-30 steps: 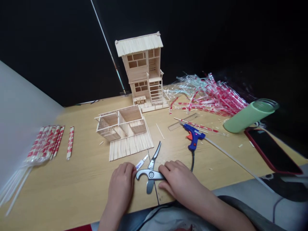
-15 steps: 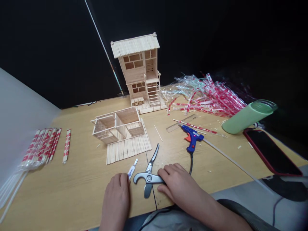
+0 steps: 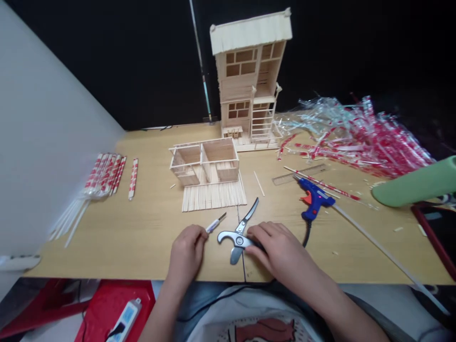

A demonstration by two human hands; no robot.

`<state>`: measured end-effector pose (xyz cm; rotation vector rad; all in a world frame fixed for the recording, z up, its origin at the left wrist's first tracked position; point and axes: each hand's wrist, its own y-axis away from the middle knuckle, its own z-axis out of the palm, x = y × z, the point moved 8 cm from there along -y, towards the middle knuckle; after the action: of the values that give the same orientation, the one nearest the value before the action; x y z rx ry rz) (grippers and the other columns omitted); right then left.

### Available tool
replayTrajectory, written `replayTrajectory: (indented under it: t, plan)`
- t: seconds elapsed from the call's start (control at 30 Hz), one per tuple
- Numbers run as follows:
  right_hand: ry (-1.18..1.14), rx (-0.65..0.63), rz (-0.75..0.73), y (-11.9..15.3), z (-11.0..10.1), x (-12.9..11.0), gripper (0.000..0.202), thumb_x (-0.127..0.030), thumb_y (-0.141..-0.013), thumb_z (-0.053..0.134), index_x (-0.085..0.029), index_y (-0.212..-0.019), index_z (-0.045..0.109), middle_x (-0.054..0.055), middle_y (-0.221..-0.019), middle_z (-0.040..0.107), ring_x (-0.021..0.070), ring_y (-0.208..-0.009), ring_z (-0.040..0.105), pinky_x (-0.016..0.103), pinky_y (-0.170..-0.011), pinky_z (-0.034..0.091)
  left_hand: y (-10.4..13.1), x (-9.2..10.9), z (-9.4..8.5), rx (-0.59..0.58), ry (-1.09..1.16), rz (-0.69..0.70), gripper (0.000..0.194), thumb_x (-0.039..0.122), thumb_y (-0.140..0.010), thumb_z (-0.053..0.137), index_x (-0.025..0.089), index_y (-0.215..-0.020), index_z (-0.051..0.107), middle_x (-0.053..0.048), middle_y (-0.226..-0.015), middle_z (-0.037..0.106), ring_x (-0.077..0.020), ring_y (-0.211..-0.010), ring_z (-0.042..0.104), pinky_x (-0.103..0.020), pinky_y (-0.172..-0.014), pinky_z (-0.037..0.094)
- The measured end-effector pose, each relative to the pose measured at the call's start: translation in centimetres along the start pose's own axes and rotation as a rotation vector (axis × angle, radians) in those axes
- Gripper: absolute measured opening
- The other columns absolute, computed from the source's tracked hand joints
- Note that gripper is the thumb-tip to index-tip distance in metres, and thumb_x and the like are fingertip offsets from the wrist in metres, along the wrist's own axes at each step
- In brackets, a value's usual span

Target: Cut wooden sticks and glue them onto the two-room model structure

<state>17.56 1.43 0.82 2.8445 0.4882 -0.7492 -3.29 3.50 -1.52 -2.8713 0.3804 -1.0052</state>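
Note:
My left hand (image 3: 188, 251) is closed near the table's front edge, pinching the white handle of a craft knife (image 3: 214, 225). The knife's blade points up and right. Wrapped over the handles of pruning shears (image 3: 239, 240) is my right hand (image 3: 280, 247), which hides those handles; the shears lie with jaws spread. Just beyond both hands, a small roofless stick model (image 3: 204, 164) stands on a base of side-by-side sticks (image 3: 213, 195). One loose stick (image 3: 259, 184) rests to its right.
Behind stands a two-storey stick house (image 3: 249, 80). To the right are a blue glue gun (image 3: 315, 197), a ruler (image 3: 299, 175), crumpled wrappers (image 3: 374, 137), a green bottle (image 3: 413, 183) and a phone (image 3: 436, 228). Wrapped chopsticks (image 3: 107, 173) lie left. A power strip (image 3: 124, 320) sits below the table.
The view has swung left and down, showing the red surface below the table. The craft knife now lies flatter in my left hand, its blade tilted further right. My right hand stays on the shears.

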Motion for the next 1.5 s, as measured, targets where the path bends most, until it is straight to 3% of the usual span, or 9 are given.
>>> replayTrajectory:
  t: [0.17,0.3,0.5,0.6,0.7,0.83,1.0,1.3,1.5]
  plan:
    - [-0.523,0.017,0.013,-1.3,1.0,-1.3,0.019,-0.028,-0.095,0.058,-0.018,-0.111,0.063,0.004,-0.085,0.069,0.0184,-0.076,0.066,0.031,-0.073,0.05,-0.2,-0.3,-1.0,0.108,0.405,-0.241,0.016,0.026,-0.085,0.065,0.019,-0.071,0.063,-0.002,-0.072,0.068,-0.0166,-0.071,0.063,-0.027,-0.069,0.047]
    - [-0.964,0.025,0.102,-2.6,2.2,-2.4,0.04,-0.042,-0.097,0.054,-0.017,-0.128,0.057,0.003,-0.086,0.069,0.0129,-0.061,0.062,0.024,-0.055,0.049,-0.8,1.9,0.0,0.053,0.829,-0.322,0.026,0.031,-0.074,0.078,0.018,-0.064,0.058,-0.001,-0.065,0.066,-0.0139,-0.063,0.062,-0.023,-0.062,0.048]
    - [-1.047,0.34,0.029,-3.1,-0.6,-2.5,0.031,-0.041,-0.099,0.051,-0.018,-0.091,0.07,0.006,-0.093,0.068,0.0159,-0.081,0.064,0.027,-0.07,0.051,-1.5,4.0,0.8,0.036,1.017,-0.35,0.032,0.035,-0.073,0.081,0.017,-0.065,0.055,0.002,-0.059,0.062,-0.0108,-0.056,0.06,-0.021,-0.057,0.048]
    - [-1.175,0.456,0.074,-2.4,-1.4,-1.1,0.032,-0.041,-0.101,0.048,-0.019,-0.084,0.064,0.002,-0.075,0.063,0.0134,-0.067,0.06,0.026,-0.065,0.049,-1.5,3.8,1.4,-0.008,1.126,-0.4,0.034,0.036,-0.075,0.081,0.018,-0.07,0.052,-0.004,-0.07,0.072,-0.0137,-0.061,0.067,-0.023,-0.06,0.053]
    - [-1.134,0.355,0.08,-2.3,-1.5,-1.0,0.024,-0.04,-0.098,0.053,-0.02,-0.091,0.064,-0.006,-0.057,0.048,0.0097,-0.05,0.046,0.022,-0.05,0.039,-1.3,4.4,2.5,-0.168,1.32,-0.432,0.036,0.032,-0.074,0.082,0.018,-0.075,0.049,-0.004,-0.071,0.074,-0.0116,-0.054,0.066,-0.019,-0.053,0.05]
    - [-0.995,0.096,-0.001,-2.7,-1.3,-2.3,0.018,-0.032,-0.09,0.065,-0.018,-0.099,0.072,-0.002,-0.066,0.062,0.0097,-0.056,0.05,0.022,-0.053,0.039,-0.9,5.9,3.9,-0.383,1.555,-0.472,0.038,0.031,-0.072,0.084,0.017,-0.077,0.05,0.0,-0.062,0.07,-0.0083,-0.046,0.061,-0.015,-0.047,0.047]
    - [-0.947,0.117,-0.038,-3.0,-2.0,-2.4,0.013,-0.031,-0.085,0.071,-0.018,-0.083,0.074,-0.003,-0.062,0.062,0.0087,-0.053,0.048,0.021,-0.051,0.039,-0.6,6.7,4.7,-0.49,1.607,-0.465,0.035,0.032,-0.074,0.083,0.018,-0.08,0.051,0.0,-0.062,0.07,-0.0084,-0.045,0.061,-0.014,-0.045,0.046]
    - [-1.167,0.302,0.09,-2.8,-1.3,-1.9,0.02,-0.038,-0.086,0.071,-0.019,-0.081,0.069,-0.001,-0.059,0.065,0.0141,-0.053,0.062,0.025,-0.053,0.05,-1.4,6.5,1.1,0.007,1.003,-0.263,0.018,0.034,-0.086,0.071,0.016,-0.084,0.069,-0.002,-0.067,0.07,-0.0118,-0.061,0.066,-0.022,-0.061,0.054]
    - [-0.662,0.342,-0.149,-1.6,-3.9,-3.0,0.032,-0.043,-0.101,0.045,-0.019,-0.106,0.064,0.006,-0.091,0.069,0.0171,-0.079,0.063,0.029,-0.069,0.048,-1.1,6.7,2.5,-0.098,1.381,-0.4,0.024,0.038,-0.084,0.072,0.017,-0.078,0.065,0.004,-0.053,0.059,-0.0046,-0.038,0.044,-0.016,-0.04,0.036]
